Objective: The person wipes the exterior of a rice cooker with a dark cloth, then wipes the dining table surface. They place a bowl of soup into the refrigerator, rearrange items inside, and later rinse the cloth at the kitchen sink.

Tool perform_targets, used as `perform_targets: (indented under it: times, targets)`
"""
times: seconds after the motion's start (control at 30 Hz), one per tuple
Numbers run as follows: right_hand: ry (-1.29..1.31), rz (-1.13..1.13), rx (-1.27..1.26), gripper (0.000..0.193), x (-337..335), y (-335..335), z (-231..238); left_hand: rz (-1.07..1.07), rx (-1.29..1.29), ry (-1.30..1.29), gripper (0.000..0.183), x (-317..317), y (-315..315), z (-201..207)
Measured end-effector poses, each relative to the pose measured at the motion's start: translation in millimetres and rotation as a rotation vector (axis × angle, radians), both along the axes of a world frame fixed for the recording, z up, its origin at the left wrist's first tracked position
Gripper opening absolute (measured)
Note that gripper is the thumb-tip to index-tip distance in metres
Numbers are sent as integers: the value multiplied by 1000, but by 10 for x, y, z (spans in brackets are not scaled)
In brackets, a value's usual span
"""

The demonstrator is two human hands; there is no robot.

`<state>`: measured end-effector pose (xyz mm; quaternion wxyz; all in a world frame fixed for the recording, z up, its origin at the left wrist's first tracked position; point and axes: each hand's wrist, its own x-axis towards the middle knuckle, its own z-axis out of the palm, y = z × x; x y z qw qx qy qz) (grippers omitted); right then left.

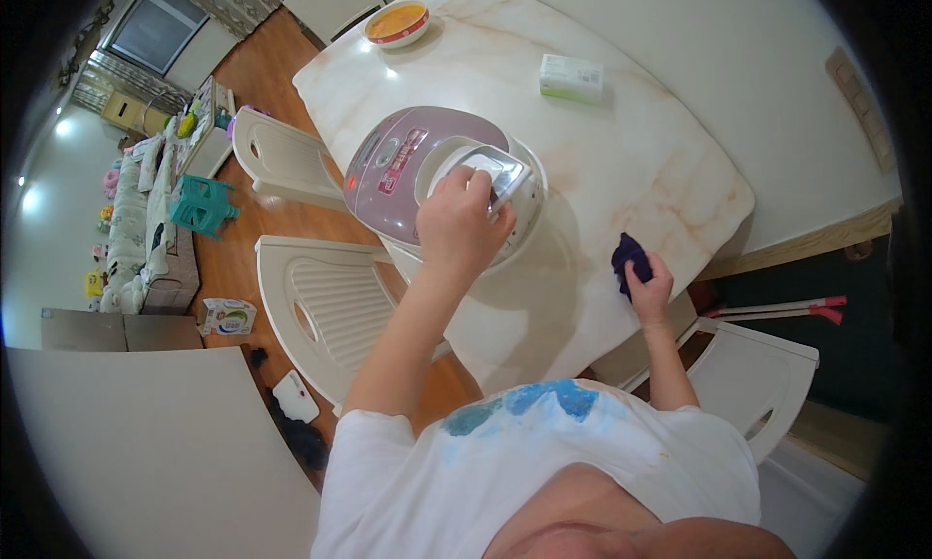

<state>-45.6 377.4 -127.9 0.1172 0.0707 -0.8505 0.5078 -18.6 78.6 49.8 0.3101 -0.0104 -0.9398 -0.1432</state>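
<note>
A rice cooker point(417, 151) with a glossy purple lid and a pale body stands on the marble-patterned table point(602, 151). My left hand point(464, 214) reaches over its top, fingers curled against the silver part point(505, 175) at the lid's right end. Whatever lies under those fingers is hidden by the hand. Off to the right, close to the table's edge, my right hand point(652, 289) clutches a dark purple cloth point(631, 260), which bunches up past the fingertips. The cloth is apart from the cooker.
A bowl of orange food point(398, 23) sits at the far left of the table. A white-and-green packet point(571, 78) lies near the wall side. Cream chairs point(330, 311) flank the table's left edge, and another chair point(752, 374) stands at right.
</note>
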Motion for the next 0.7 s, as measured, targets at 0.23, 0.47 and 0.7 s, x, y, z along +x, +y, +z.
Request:
perform_targets:
  times: [0.23, 0.47, 0.7]
  targets:
    - [216, 33, 269, 37, 35, -41, -332, -34, 78, -43, 45, -163, -152, -179]
    - [272, 47, 315, 40, 40, -43, -359, 156, -237, -200, 42, -97, -92, -223]
    - [253, 58, 352, 41, 54, -41, -394, 115, -348, -280, 42, -153, -98, -253]
